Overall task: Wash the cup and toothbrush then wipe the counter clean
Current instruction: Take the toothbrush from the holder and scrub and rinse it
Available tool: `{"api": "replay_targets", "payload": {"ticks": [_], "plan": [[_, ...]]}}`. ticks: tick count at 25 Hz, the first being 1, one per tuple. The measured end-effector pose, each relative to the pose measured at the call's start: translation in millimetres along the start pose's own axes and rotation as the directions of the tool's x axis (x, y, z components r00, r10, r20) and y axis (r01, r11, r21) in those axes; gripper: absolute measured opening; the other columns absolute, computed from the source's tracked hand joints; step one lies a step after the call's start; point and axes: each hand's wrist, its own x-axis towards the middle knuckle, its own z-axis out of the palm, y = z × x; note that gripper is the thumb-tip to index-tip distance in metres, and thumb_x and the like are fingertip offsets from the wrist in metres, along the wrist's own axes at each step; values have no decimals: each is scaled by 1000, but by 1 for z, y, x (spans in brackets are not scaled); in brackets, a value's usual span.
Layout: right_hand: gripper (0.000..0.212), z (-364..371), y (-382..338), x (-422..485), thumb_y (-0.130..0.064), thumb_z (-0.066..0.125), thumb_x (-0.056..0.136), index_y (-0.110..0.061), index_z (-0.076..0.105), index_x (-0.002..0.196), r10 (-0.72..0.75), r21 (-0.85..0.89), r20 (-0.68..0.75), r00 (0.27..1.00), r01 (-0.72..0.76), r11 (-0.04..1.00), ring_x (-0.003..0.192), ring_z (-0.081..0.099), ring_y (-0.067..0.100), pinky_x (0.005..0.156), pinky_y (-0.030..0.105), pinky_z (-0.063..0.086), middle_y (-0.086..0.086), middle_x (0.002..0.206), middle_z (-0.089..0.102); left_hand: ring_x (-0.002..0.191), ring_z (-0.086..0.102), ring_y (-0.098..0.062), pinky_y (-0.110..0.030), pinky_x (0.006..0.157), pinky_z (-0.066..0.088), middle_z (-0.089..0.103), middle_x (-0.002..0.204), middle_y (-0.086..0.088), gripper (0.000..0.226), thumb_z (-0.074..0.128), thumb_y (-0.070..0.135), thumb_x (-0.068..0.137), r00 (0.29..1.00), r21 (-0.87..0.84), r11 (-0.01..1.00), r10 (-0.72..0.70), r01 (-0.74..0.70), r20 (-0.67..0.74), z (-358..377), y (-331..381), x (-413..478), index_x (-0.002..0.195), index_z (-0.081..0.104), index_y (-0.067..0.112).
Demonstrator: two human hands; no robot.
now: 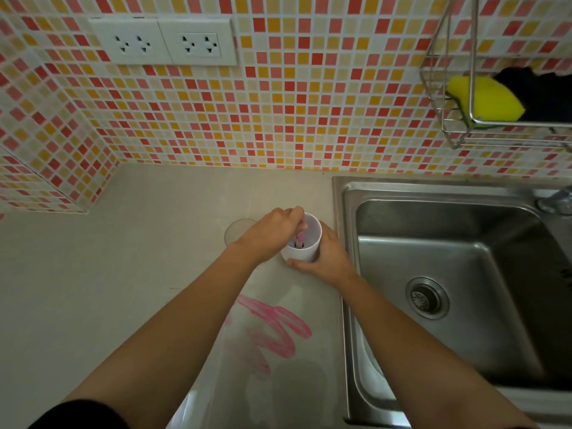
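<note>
Closest to me, a pink smear [272, 329] streaks the pale counter [123, 274] between the person's forearms, so the wiping is not yet done. Just past it the right hand [325, 258] wraps round the lower wall of a small white cup [305, 243] that stands on the counter just beside the sink rim [340, 193]. The left hand [272, 233] reaches over the cup's mouth, its fingertips pinching the top of a pink toothbrush [299, 241] that stands inside.

The cup looks like light, stiff plastic, likely slick once wet, so I'd keep a full wrap round the body rather than a rim pinch. The brush is thin and rigid and best taken by its handle.

Behind the left hand, a clear round thing [236, 232] sits on the counter; I can't tell what it is, but a swinging elbow could catch it. The steel basin and its drain [427, 298] lie to the right, with nothing between cup and sink.

Farther back, on the mosaic wall, hang twin sockets [164, 41] and a wire rack [448, 88] holding a yellow sponge [486, 99] and something dark [538, 91].
</note>
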Motion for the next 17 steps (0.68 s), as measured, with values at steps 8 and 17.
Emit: {"api": "replay_targets", "payload": {"ticks": [8, 17], "plan": [[100, -1, 1, 0, -52, 83, 53, -22, 36, 135, 5, -35, 24, 1000, -4, 999, 115, 49, 11, 96, 31, 45, -5, 130, 49, 94, 53, -27, -24, 71, 31, 62, 110, -14, 28, 36, 29, 101, 995, 181, 981, 83, -70, -63, 0, 5, 0, 111, 46, 5], [97, 2, 4, 1, -44, 86, 54, -20, 37, 134, -5, -19, -4, 1000, 4, 1000, 115, 49, 13, 98, 33, 44, -1, 129, 49, 81, 43, -17, -22, 67, 31, 63, 109, -16, 23, 41, 24, 100, 997, 158, 986, 60, -54, -37, -4, 8, 0, 112, 43, 6]]}}
